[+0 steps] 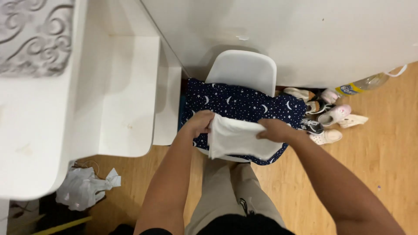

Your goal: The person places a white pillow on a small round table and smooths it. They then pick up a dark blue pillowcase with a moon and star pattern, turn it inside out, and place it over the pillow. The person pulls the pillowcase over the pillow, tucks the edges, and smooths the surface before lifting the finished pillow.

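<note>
While my legs in beige trousers (226, 187) fill the bottom of the view, I have both arms stretched forward over them, so the work sits straight ahead at a comfortable reach. My left hand (201, 122) is curled shut over the left edge of a white cloth (237, 140), fingers wrapped round the fabric, and my right hand (273, 130) presses closed on its upper right edge, thumb side down; gripped at both ends like this, the cloth stays taut and flat between them, and I judge it is folded over on itself. It hangs just above a dark blue cloth with moons and stars (244, 104), which is draped across the seat of a white chair (242, 67), so the seat serves as a soft surface right under my hands. To my left a white shelf unit (126, 95) stands beside the chair, with crumpled white paper (85, 187) on the wooden floor (383, 152) below it. Farther right, several small shoes (324, 119) are bunched against the white wall (305, 35), with a plastic bottle (363, 83) lying beyond them.
</note>
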